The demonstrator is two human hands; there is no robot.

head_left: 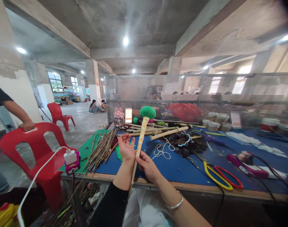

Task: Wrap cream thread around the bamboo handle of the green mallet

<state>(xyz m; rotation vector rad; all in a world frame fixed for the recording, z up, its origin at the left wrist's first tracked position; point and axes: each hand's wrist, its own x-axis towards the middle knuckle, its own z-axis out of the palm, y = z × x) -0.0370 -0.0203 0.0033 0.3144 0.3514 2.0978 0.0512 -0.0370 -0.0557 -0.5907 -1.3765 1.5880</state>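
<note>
Forearms fill the bottom of the head view: a black sleeve (111, 205) on the left and a silver bangle (175, 205) on the right wrist.

**Hands.** The right hand (147, 167) is clenched round the lower shaft of a stick (139, 142), fingers (139, 160) wrapped about it. The left hand (126, 148) is released, palm turned up and fingers spread, just beside the shaft. Whether its edge touches the stick cannot be told.

**Item in hand.** The stick stands tilted over the near edge of the blue tabletop (177, 167), its top leaning away from the person. A green pompom head (147, 112) sits on that top end.

**State of work, as judged.**
- Done: the head is fitted, and patterned wrapping (141, 132) covers the shaft from under the head down to the right hand.
- Left: below that hand the shaft shows bare wood (133, 176).

**Surroundings.**
- A bundle of thin twigs (101, 150) lies to the left.
- Loose white cord (161, 152) lies just right of the stick, and longer bamboo rods (169, 132) lie beyond it.
- Scissors (221, 177) with yellow and red handles rest well to the right.
- Another person's hand (27, 125) rests on a red chair (40, 154) at far left.
- A mesh screen (193, 91) backs the tabletop.
</note>
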